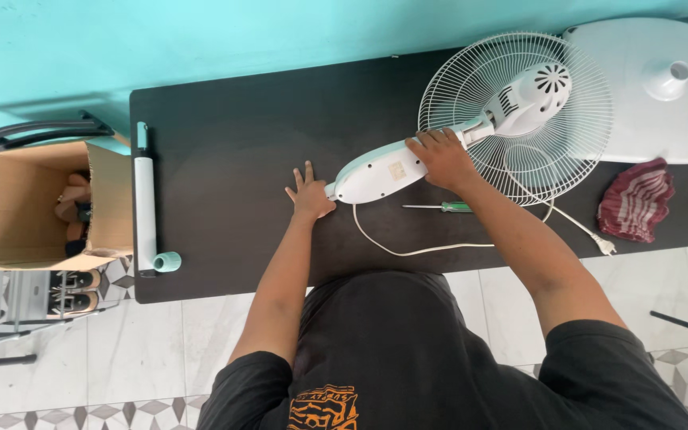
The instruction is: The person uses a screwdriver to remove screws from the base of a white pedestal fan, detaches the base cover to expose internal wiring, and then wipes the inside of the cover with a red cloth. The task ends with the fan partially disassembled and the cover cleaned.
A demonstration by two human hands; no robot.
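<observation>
Centrally, toward the upper right of the frame, a white and mint fan body (384, 169) lies flat on the dark surface (232, 143), its motor housing (531, 95) resting inside the round wire grille (519, 119). The right hand (442, 156) is closed over the neck end of the body, fingers wrapped over the top and pressing down. The left hand (310, 195) lies flat with fingers spread on the surface, its thumb side touching the rounded tail end of the body.

Just below the body a green-handled screwdriver (443, 207) lies on the surface, untouched, and the white power cord (416, 248) loops under it out to a plug (605, 245) at the right. A striped red cloth (637, 199) sits near the plug, and the white square base (654, 87) rests in the upper right corner, partly under the grille. At the left edge of the surface lies the white stand pole (146, 199) with a mint collar, and beyond it an open cardboard box (41, 207).

To hold this well, I judge the body should stay flat and steady: a firm right-hand grip near the neck, the left bracing the tail so it cannot swivel, and the cord kept clear of the grille.
</observation>
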